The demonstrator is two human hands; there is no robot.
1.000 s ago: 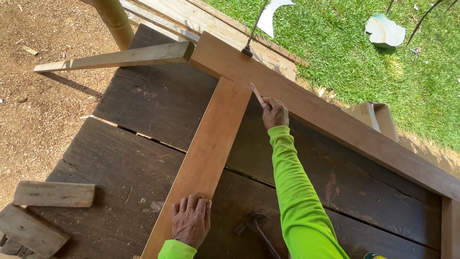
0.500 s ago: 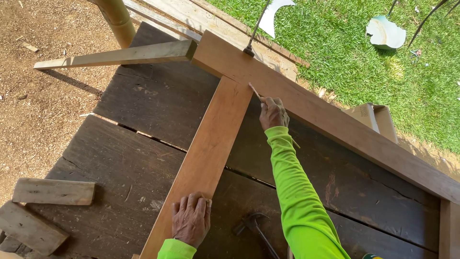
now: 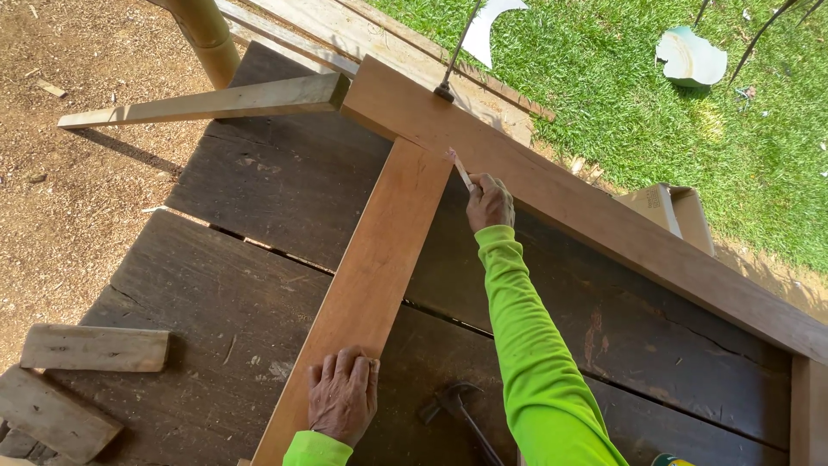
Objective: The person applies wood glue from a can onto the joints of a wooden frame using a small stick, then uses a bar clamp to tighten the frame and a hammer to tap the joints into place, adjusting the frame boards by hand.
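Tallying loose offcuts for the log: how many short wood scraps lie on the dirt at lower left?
2: one pale short board lying flat, and a greyer piece just below it at the frame edge; more may lie out of view.

Reddish-brown plank and matching reddish-brown crossbeam, smooth grain. Dark grey-brown weathered deck boards with pale scuffs. Neon yellow-green sleeve on the right arm, same colour cuff on the left. Pale pinkish-white pencil. Pale tan lath; grey-beige scrap blocks. Light brown sandy dirt. Bright green grass with a pale teal-white shard. Dark metal hammer.
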